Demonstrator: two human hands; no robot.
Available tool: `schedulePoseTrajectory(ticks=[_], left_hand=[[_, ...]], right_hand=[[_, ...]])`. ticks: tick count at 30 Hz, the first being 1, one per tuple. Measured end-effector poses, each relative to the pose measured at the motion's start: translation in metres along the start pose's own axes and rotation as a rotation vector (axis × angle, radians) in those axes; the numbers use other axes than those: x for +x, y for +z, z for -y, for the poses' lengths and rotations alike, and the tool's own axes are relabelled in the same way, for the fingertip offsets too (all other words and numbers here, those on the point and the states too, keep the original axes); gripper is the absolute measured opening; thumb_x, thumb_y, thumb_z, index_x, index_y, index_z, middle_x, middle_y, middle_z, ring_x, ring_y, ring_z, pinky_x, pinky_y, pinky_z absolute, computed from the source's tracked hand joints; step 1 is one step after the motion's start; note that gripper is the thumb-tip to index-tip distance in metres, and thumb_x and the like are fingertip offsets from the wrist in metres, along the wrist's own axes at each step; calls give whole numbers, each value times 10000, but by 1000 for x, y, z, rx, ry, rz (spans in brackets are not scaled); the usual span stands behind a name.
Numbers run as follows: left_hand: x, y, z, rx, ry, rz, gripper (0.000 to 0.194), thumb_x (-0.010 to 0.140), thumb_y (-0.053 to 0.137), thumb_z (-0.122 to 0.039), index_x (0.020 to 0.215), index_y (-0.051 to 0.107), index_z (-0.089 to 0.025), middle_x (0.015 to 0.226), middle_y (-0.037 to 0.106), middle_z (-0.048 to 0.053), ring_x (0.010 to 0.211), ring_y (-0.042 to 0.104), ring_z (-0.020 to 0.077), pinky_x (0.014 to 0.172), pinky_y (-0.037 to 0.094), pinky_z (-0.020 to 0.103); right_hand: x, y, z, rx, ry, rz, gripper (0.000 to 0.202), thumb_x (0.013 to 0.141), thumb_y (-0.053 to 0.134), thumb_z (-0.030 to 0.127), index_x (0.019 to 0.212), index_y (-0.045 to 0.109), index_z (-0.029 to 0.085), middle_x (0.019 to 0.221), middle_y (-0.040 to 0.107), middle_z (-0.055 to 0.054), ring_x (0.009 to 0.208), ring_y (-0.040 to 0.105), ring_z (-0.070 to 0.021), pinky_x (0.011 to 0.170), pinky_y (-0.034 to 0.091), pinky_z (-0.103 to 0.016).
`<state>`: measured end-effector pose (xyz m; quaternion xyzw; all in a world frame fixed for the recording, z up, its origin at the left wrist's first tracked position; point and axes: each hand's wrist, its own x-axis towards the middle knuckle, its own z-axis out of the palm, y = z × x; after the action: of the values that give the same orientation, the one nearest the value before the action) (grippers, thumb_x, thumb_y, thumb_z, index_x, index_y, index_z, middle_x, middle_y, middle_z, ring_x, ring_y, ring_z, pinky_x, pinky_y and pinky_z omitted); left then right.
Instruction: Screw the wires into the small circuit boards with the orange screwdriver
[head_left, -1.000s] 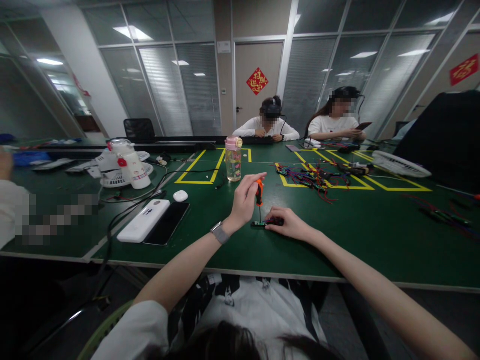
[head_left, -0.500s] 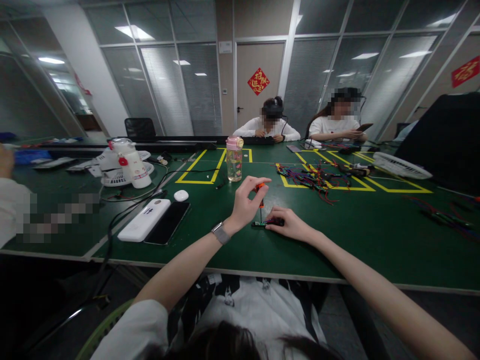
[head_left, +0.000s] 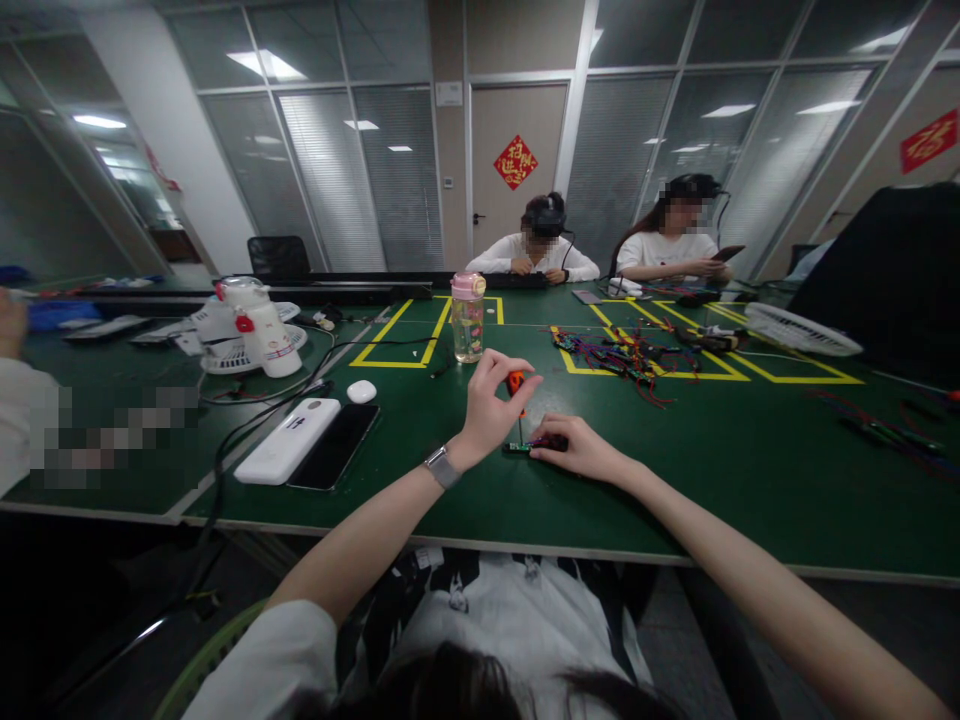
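My left hand point(head_left: 491, 405), with a watch on its wrist, has thumb and fingers closed around the top of an orange-handled screwdriver point(head_left: 515, 381). The screwdriver stands nearly upright, its thin shaft reaching down to a small green circuit board point(head_left: 513, 448) flat on the table. From the right, my right hand point(head_left: 574, 446) grips the board's dark end and its wires, steadying it against the tabletop. Its fingertips hide part of the board. Whether the screwdriver's tip sits in a screw is too small to tell.
Beyond my hands stands a pink-lidded bottle point(head_left: 468, 325). Tangled wired boards point(head_left: 626, 352) lie to the right of it. Left are a white power bank point(head_left: 287, 440), a black phone point(head_left: 335, 447), a white case point(head_left: 361, 392) and a white jug point(head_left: 266, 330). Two people sit opposite.
My left fingers have shifted slightly around the screwdriver's handle, and more of its orange shows. My right hand and the circuit board stay in place.
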<state>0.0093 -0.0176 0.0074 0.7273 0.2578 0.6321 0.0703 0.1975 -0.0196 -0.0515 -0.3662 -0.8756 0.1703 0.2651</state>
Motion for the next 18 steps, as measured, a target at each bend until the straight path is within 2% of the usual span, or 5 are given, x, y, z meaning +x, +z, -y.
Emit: schedulePoseTrajectory(ticks=[2,6,9,13,18], left_hand=[[0,-1,1,1,-11,8,105,868,619,-284,906,658,-193,854,586,25,807,549,139,764,476,276],[-2,-1,5,-111,-75,106,286,978,393,-282,1171,595,-224,1032,627,55,908,599,149,831,489,304],[-3,0,6,-204,-113,143,331,991,351,-275,1261,535,-227,1126,639,68,951,634,151,848,503,307],[-1,-1,5,-123,-63,122,244,936,508,-276,1151,609,-218,982,663,42,845,627,136,795,499,276],[3,-2,7,27,5,45,136,856,642,-308,944,659,-206,839,607,7,768,551,130,762,464,267]], right_hand=[[0,0,0,1,1,2,203,837,646,360,890,697,170,831,627,-53,738,591,-166,695,464,-283],[0,1,-1,1,1,-4,206,840,643,366,889,698,173,828,629,-52,735,594,-163,686,463,-276],[0,0,0,0,5,-2,207,841,642,365,894,698,173,825,627,-49,726,593,-159,677,459,-270],[0,0,1,2,12,0,200,841,643,356,886,695,168,828,626,-52,730,589,-160,676,458,-272],[0,1,-2,-2,9,-6,202,839,644,360,887,698,172,815,625,-49,709,577,-158,647,444,-270]])
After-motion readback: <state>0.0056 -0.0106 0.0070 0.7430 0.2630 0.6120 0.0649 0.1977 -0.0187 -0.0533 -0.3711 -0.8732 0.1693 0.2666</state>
